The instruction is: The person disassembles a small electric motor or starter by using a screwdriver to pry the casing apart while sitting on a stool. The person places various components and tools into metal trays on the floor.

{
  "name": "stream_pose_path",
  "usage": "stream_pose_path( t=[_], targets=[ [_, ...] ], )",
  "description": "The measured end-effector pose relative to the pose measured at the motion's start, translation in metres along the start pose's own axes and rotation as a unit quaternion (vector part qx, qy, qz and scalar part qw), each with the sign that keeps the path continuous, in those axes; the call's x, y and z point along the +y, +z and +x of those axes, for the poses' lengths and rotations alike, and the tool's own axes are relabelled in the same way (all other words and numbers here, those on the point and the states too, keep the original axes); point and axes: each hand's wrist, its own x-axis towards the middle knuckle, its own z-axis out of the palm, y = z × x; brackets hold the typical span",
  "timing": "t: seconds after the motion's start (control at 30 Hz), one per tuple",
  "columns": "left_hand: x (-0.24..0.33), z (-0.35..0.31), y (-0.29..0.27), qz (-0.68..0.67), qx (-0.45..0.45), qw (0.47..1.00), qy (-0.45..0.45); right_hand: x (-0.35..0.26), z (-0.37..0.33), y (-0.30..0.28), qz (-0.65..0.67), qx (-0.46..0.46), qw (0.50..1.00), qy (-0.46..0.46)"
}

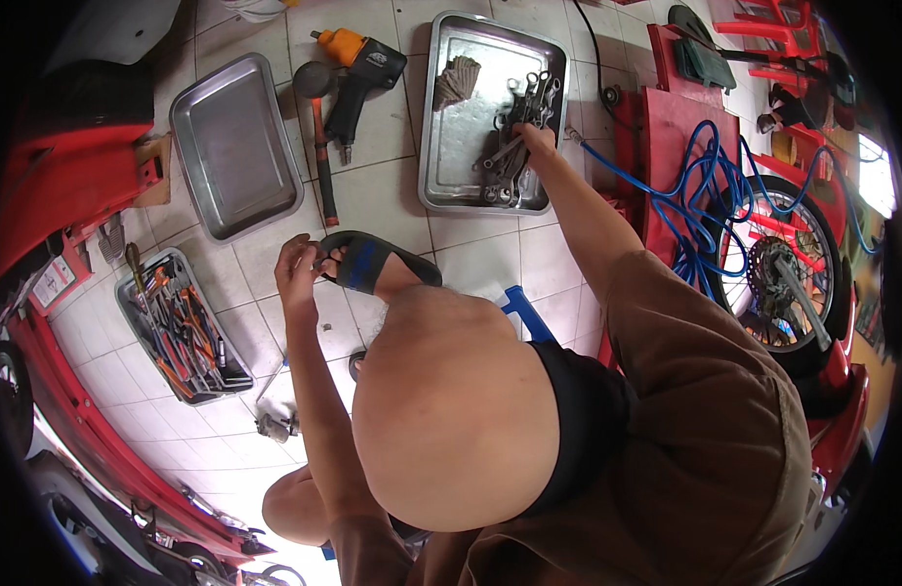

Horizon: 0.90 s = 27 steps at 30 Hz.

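Observation:
My right hand [537, 139] reaches into a metal tray [427, 146], its fingers closed on a combination wrench [507, 152] over a pile of other wrenches [535, 96]. Much of the grip is hidden by the hand itself. A folded, brownish cloth-like bundle [458, 80] lies in the same tray, left of the wrenches. My left hand [297, 273] hangs beside my sandalled foot [368, 264], with nothing in it and its fingers loosely bent and slightly apart.
A second metal tray [234, 146] stands on the tiled floor, near a mallet [319, 137] and an impact wrench [358, 83]. A box of hand tools [183, 327] sits at the left. Blue hose [705, 195] coils at the right, by a motorcycle wheel [778, 264].

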Motion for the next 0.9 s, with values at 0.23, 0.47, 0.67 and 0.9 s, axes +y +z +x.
stream_pose_path(
  t=[0.23,0.47,0.67,0.9],
  targets=[
    [-0.006,-0.021,0.031,-0.046,-0.047,0.998,-0.024,-0.012,-0.051,0.016,-0.254,0.167,0.943,-0.135],
    [-0.012,-0.023,0.036,-0.037,-0.027,0.998,-0.045,-0.024,-0.064,0.047,-0.329,0.202,0.917,-0.101],
    [-0.005,-0.029,0.036,-0.034,-0.025,0.998,-0.045,-0.022,-0.065,0.062,-0.369,0.238,0.893,-0.100],
    [0.003,-0.037,0.036,-0.033,-0.010,0.999,-0.041,-0.020,-0.061,0.068,-0.403,0.234,0.879,-0.098]
  ],
)
